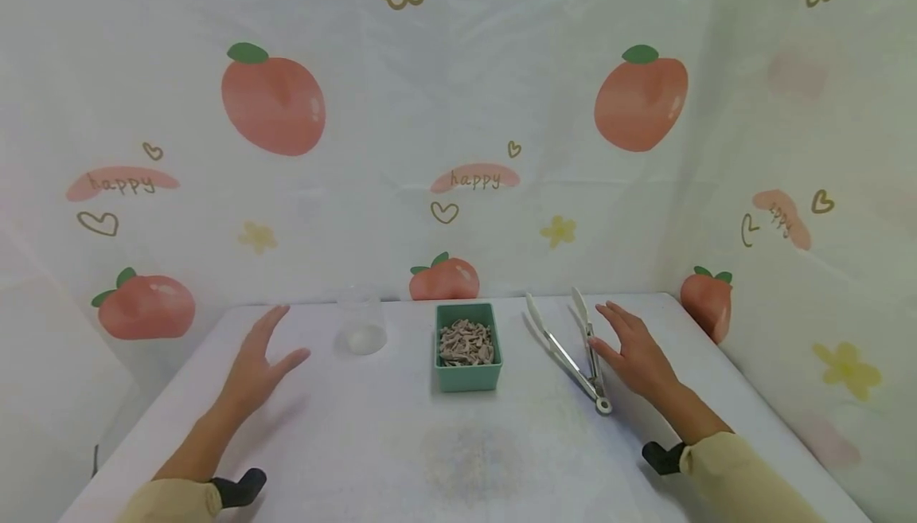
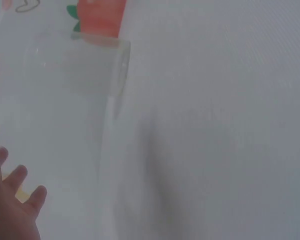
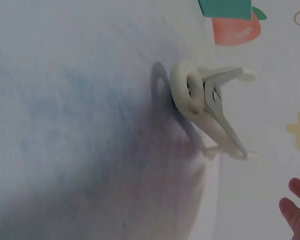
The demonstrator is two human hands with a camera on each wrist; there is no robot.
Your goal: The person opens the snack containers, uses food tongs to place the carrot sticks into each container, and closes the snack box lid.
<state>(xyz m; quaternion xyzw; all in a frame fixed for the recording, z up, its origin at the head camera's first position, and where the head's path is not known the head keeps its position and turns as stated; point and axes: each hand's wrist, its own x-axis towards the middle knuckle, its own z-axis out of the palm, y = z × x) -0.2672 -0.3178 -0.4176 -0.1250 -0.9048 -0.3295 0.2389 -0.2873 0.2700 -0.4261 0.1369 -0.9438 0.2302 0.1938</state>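
My left hand (image 1: 251,372) is held over the left side of the table, thumb and fingers spread, holding nothing. A clear cup (image 1: 364,324) stands to the right of its fingertips; the left wrist view shows its transparent side (image 2: 75,115) close to the fingers. On the right, my right hand (image 1: 637,354) is spread beside a pair of tongs (image 1: 573,360) and grips nothing. The tongs lie with their white tips apart, pointing to the back, and their ring end (image 3: 187,87) toward me. Between the hands sits a green rectangular container (image 1: 468,378) with small greyish-brown pieces (image 1: 467,342) in it.
A white table (image 1: 344,443) carries everything, with a faint stain (image 1: 469,459) in front of the container. Printed white cloth (image 1: 458,93) hangs behind the table and on both sides. Each wrist wears a black band, like the right strap (image 1: 662,458).
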